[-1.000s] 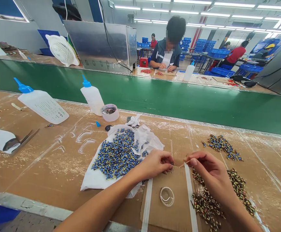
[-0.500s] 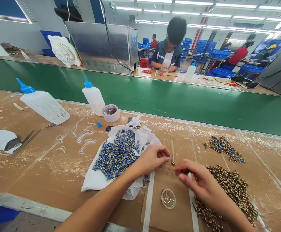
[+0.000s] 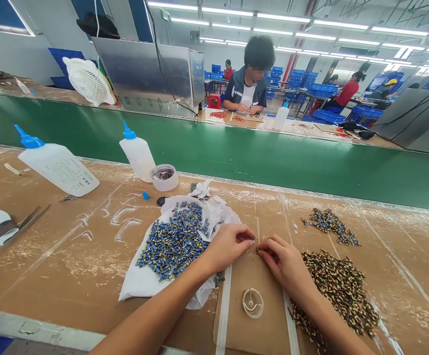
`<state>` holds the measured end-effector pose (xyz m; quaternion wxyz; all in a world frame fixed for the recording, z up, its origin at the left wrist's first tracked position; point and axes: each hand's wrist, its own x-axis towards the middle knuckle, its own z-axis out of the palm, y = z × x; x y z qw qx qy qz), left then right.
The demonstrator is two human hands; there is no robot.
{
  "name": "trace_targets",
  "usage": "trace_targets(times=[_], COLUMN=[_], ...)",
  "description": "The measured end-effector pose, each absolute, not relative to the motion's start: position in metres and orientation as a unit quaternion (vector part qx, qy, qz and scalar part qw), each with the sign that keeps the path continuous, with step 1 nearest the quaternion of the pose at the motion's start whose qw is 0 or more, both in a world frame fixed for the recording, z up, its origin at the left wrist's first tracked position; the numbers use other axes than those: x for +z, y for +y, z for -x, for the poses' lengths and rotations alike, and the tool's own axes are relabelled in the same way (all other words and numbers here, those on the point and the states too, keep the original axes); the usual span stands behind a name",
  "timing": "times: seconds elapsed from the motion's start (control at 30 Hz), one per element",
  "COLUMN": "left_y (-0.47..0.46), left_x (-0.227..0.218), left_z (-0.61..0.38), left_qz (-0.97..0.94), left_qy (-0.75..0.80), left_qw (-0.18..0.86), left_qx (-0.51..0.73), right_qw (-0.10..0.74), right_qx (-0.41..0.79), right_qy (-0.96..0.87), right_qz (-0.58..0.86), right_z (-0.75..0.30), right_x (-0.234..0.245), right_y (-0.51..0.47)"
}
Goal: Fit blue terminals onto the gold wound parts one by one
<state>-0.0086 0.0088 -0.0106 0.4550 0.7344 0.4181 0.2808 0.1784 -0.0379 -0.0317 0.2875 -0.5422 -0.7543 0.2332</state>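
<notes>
My left hand (image 3: 231,245) is closed in a pinch, with the tip of a small blue piece (image 3: 252,239) just showing at the fingertips. Close beside it, my right hand (image 3: 286,261) pinches thumb and fingers together over the cardboard; what they hold is too small to make out. A heap of small blue-and-yellow pieces (image 3: 170,241) lies on a white plastic bag (image 3: 135,286) left of my left hand. Under and beyond my right forearm spreads a pile of small dark-and-yellow pieces (image 3: 336,281). A small round clear dish (image 3: 253,314) with a thin stick in it stands nearer me.
A smaller blue-and-yellow pile (image 3: 332,224) lies at the back right. Two white squeeze bottles (image 3: 61,167) with blue nozzles and a tape roll (image 3: 165,181) stand at the back left, near scissors-like blades (image 3: 27,224). Beyond the green belt (image 3: 217,158), a co-worker (image 3: 249,84) handles small parts.
My right hand has moved left towards my left hand, and its fingers have closed into a pinch. My left hand keeps its pinch. The view has shifted slightly.
</notes>
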Motion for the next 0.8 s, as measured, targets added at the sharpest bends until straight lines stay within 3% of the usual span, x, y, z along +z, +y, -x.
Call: trace_targets(times=[0.17, 0.27, 0.6, 0.8], left_y=[0.0053, 0.0024, -0.0001, 0.0001], left_x=[-0.0080, -0.0079, -0.0110, -0.0103], left_z=[0.0057, 0.0038, -0.0008, -0.0004], left_qz=[-0.740, -0.742, -0.754, -0.787], left_qy=[0.407, 0.406, 0.406, 0.415], left_qw=[0.440, 0.439, 0.431, 0.366], left_qx=[0.305, 0.304, 0.284, 0.272], right_qw=[0.392, 0.442, 0.466, 0.455], right_qx=[0.423, 0.475, 0.504, 0.482], right_qy=[-0.613, -0.549, -0.524, -0.544], right_qz=[0.540, 0.527, 0.504, 0.514], right_z=[-0.1864, -0.1863, -0.1772, -0.1770], right_x=[-0.0287, -0.0254, -0.0265, -0.0291], right_y=[-0.0314, -0.0311, -0.0351, -0.0354])
